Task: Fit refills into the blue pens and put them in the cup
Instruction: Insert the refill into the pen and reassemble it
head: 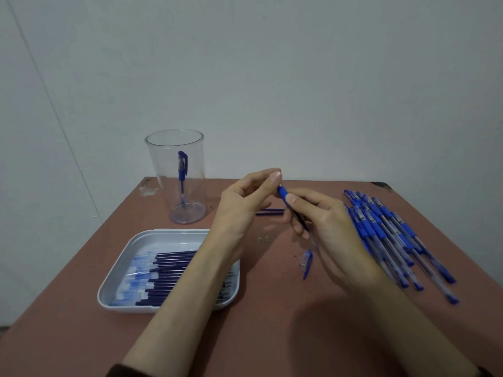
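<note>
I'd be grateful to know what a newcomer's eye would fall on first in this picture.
Mid-frame, above the table, the left hand and right hand hold one blue pen between them. Behind them at the left stands a clear cup with a single pen inside. A white tray of refills lies near left, and a heap of blue pens lies at the right.

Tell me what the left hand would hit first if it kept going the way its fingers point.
Probably the blue pen in the right hand; its grip end sits by the left hand, though contact is unclear.
</note>
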Demonstrator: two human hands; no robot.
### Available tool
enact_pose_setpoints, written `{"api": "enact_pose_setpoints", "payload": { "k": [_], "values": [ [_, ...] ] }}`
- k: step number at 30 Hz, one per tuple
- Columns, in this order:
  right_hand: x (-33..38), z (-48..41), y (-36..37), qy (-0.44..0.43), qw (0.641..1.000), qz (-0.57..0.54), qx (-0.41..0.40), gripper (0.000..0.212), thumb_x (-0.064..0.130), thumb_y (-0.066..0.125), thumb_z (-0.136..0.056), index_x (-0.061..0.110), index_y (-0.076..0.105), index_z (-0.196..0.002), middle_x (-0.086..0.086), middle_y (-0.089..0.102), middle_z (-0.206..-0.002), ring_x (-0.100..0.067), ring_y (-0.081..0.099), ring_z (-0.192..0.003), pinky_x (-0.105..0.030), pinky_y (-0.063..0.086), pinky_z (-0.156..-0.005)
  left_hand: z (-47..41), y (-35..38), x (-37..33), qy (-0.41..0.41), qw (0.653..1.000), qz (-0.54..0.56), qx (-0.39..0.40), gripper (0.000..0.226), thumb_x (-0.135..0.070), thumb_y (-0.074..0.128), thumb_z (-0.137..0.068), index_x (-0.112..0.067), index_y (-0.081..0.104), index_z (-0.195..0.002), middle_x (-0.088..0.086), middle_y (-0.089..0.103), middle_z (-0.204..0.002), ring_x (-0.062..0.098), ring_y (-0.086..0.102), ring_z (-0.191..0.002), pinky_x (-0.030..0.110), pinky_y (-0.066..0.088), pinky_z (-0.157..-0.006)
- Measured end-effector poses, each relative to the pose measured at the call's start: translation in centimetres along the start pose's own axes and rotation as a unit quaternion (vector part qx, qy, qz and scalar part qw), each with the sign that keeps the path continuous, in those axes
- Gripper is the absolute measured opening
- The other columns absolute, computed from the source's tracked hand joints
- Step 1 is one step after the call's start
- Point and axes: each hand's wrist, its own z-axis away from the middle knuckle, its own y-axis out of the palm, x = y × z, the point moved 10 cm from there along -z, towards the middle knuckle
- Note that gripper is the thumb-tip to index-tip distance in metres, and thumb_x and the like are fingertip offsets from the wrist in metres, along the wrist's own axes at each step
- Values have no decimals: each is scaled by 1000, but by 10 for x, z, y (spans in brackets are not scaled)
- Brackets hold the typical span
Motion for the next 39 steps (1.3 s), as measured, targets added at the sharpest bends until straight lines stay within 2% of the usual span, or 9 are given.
{"api": "enact_pose_setpoints", "payload": {
  "k": [4,8,14,18,22,27,33,36,39],
  "values": [
    [0,-1,-5,1,1000,-9,-13,19,13,57,-93,13,74,-100,-5,57,-63,-10,42,-52,-23,31,-49,1,0,0,1,1000,-11,-3,14,-32,66,-80,-22,72,-87,-2,72,-91,8,65,-99,20,44,-78],
    [-1,-2,-7,-5,999,30,-24,18,13,57,-93,16,74,-100,-4,58,-63,-10,42,-52,-24,32,-50,1,-2,-4,22,998,-54,-26,19,-35,66,-80,-19,74,-85,-7,73,-87,0,66,-88,12,48,-73],
    [-12,-3,-1,52,998,-33,18,20,13,56,-93,9,74,-101,-4,51,-59,-10,34,-48,-23,23,-46,0,-2,-3,7,1000,-30,-5,20,-31,66,-75,-16,74,-84,-6,73,-81,0,65,-89,16,46,-87],
    [-15,-1,6,88,992,-68,66,22,16,53,-93,7,73,-97,-3,45,-58,-9,29,-47,-23,18,-46,1,0,-7,21,999,-43,1,17,-27,65,-82,-14,73,-88,-8,73,-81,-1,65,-90,6,47,-79],
    [-13,-7,-14,75,996,-46,-19,22,14,52,-95,6,71,-100,-4,47,-58,-9,31,-45,-20,20,-43,-1,4,-2,27,990,-138,-17,21,-37,54,-91,-26,72,-88,-6,73,-88,5,65,-88,21,51,-80],
    [-4,-8,-49,30,988,-11,-154,18,12,53,-95,6,70,-93,-4,50,-58,-10,33,-43,-22,23,-43,11,37,13,91,879,-466,50,23,-32,56,-90,-15,71,-88,1,67,-75,19,58,-74,30,44,-67],
    [-3,-8,-48,32,987,-2,-156,17,12,53,-96,9,70,-98,-1,51,-56,-9,35,-44,-16,27,-39,27,68,46,88,764,-605,206,34,-43,65,-82,-27,67,-113,-6,62,-92,16,56,-93,29,45,-78],
    [-4,-8,-47,32,988,1,-153,17,12,53,-96,10,70,-98,-1,52,-56,-8,35,-45,-16,28,-40,20,59,33,100,802,-563,173,20,-24,63,-83,-25,71,-102,-6,64,-84,15,60,-81,27,49,-75],
    [-3,-8,-45,26,988,21,-149,17,13,54,-95,11,71,-99,-1,53,-57,-9,37,-45,-17,29,-42,2,21,3,86,910,-405,21,11,-15,67,-84,-22,70,-91,-5,63,-73,13,60,-68,21,50,-68]
  ]
}}
